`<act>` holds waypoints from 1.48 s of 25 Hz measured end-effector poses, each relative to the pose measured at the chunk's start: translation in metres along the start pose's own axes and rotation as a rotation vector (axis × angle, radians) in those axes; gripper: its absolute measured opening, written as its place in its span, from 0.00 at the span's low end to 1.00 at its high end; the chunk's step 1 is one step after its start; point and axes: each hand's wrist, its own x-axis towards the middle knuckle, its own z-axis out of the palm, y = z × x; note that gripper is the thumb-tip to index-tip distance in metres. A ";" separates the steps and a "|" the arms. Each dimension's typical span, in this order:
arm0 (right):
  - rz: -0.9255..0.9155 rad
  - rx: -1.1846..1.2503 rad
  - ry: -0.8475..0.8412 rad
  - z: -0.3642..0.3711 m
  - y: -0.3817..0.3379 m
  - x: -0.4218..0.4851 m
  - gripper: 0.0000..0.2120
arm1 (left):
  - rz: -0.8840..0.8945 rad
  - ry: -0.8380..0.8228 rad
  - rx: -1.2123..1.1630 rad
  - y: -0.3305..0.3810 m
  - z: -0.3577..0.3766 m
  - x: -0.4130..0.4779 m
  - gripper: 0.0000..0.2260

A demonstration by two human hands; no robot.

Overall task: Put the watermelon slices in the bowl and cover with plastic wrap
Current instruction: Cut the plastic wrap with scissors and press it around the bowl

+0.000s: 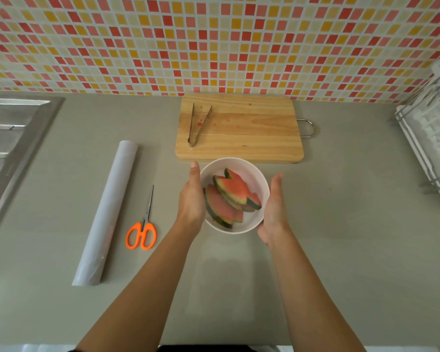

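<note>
A white bowl (249,168) stands on the grey counter just in front of the cutting board, with several watermelon slices (229,196) lying in it. My left hand (192,196) lies flat against the bowl's left side, fingers straight. My right hand (273,207) lies the same way against the bowl's right side. Both hands flank the bowl; the fingers under it are hidden. A roll of plastic wrap (107,212) lies on the counter to the left, and orange-handled scissors (142,227) lie between the roll and my left arm.
A wooden cutting board (252,138) with metal tongs (197,125) on its left part lies behind the bowl, against the tiled wall. A steel sink (8,138) is at the far left. A white dish rack (432,138) stands at the right edge.
</note>
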 end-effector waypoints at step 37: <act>-0.556 -0.867 -0.167 -0.053 0.028 -0.016 0.41 | 0.123 -0.069 0.010 -0.028 -0.044 -0.013 0.10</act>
